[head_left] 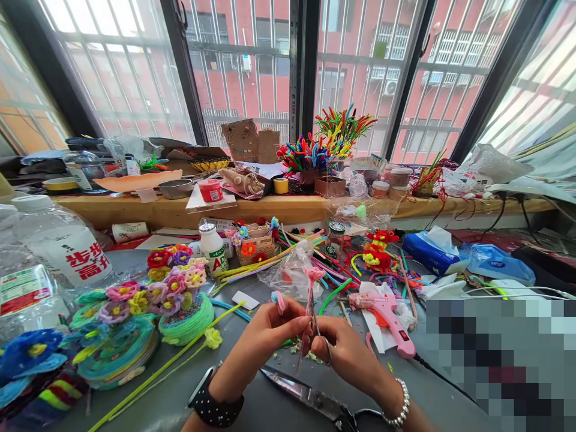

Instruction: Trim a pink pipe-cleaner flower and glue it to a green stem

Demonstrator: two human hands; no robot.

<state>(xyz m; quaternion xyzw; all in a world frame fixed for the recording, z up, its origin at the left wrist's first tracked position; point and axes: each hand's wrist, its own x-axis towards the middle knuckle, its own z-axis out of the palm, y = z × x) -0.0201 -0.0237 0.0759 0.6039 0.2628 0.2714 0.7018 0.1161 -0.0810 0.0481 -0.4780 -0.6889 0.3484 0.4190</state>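
Note:
My left hand (276,330) pinches the stem of a pink pipe-cleaner flower (314,274) upright above the grey table. A pink and light-blue fuzzy piece (279,302) sits at a finger of this hand. In my right hand (346,348) is a small pair of scissors (314,309), its blades pointing up beside the flower stem. Whether the blades touch the stem I cannot tell. Below both hands lies a larger pair of metal scissors (306,396), with small scraps scattered nearby. A yellow pipe-cleaner flower (213,338) rests left of my left hand.
A pink glue gun (389,324) with a black cord lies on the right. Fuzzy flower pots (186,318) and a big plastic bottle (63,246) crowd the left. Loose pipe cleaners (256,264), a glass jar (335,241) and a tissue pack (432,252) stand behind.

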